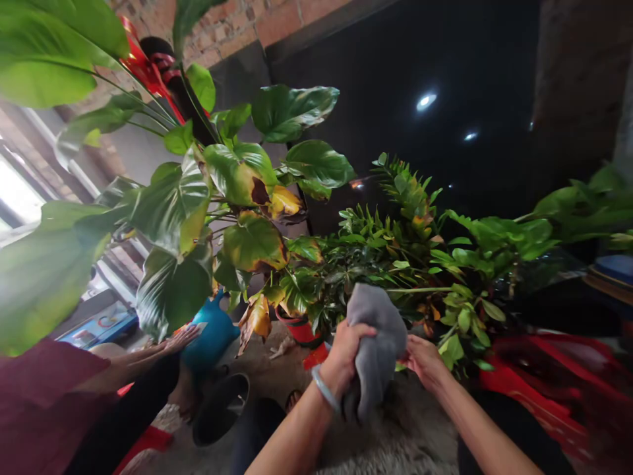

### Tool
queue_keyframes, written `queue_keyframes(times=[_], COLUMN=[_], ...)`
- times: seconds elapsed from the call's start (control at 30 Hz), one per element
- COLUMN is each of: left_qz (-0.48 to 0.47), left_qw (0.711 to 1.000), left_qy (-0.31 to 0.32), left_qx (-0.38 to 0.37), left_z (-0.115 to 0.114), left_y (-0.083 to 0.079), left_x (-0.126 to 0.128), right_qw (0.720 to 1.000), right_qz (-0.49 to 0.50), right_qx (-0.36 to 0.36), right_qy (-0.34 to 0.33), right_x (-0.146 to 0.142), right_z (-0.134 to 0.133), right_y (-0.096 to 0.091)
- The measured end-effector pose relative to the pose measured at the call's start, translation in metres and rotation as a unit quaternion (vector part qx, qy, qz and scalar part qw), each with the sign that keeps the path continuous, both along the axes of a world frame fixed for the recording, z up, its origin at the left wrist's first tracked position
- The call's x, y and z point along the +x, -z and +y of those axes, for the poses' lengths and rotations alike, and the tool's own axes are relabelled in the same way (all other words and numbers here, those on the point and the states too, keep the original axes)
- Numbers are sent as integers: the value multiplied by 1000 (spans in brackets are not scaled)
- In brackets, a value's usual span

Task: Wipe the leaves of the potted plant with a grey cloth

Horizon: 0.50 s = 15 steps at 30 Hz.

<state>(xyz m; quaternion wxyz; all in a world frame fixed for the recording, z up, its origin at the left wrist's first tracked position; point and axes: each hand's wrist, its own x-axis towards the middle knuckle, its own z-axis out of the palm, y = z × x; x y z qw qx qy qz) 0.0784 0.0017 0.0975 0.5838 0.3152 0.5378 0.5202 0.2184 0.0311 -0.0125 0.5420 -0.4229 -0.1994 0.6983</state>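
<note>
A grey cloth (378,336) hangs bunched up in front of me, its lower end drooping toward the floor. My left hand (346,353), with a pale bangle at the wrist, is closed around the cloth's left side. Just to the right of the cloth, my right hand (424,359) has its fingers pinched together; what lies between them is too small to make out. Leafy green plants (395,251) stand directly behind both hands, and some of their foliage is hidden by the cloth.
A large-leaved plant (168,204) with yellowing leaves fills the left. Below it are a red pot (299,328), a blue object (210,333) and a black bucket (220,409). Another person (44,402) sits at left, hand extended. A red plastic item (539,389) stands at right.
</note>
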Motion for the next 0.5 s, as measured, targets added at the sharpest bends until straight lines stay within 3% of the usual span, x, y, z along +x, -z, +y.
queue_keyframes(times=[0.07, 0.1, 0.17, 0.27, 0.33, 0.4, 0.5], left_qz=[5, -3, -30, -83, -104, -103, -55], left_qw=[998, 996, 995, 987, 980, 983, 997], left_qy=[58, 80, 89, 29, -14, -36, -26], left_qx=[-30, -26, 21, 134, 171, 148, 40], left_z=[-13, -17, -17, 1, 16, 22, 8], left_y=[9, 5, -15, -57, -69, -58, -12], left_x=[-2, -4, -4, 1, 7, 11, 7], right_qw=[1000, 1000, 1000, 1000, 1000, 1000, 1000], right_qz=[7, 8, 7, 4, 6, 8, 6], right_qx=[-2, -4, -6, -3, 2, 9, 17], right_qy=[6, 9, 11, 9, 7, 5, -6], right_x=[1, 2, 2, 3, 3, 3, 2], right_z=[0, 0, -1, -3, -3, -3, -1], right_y=[2, 2, 2, -3, -6, -7, -4])
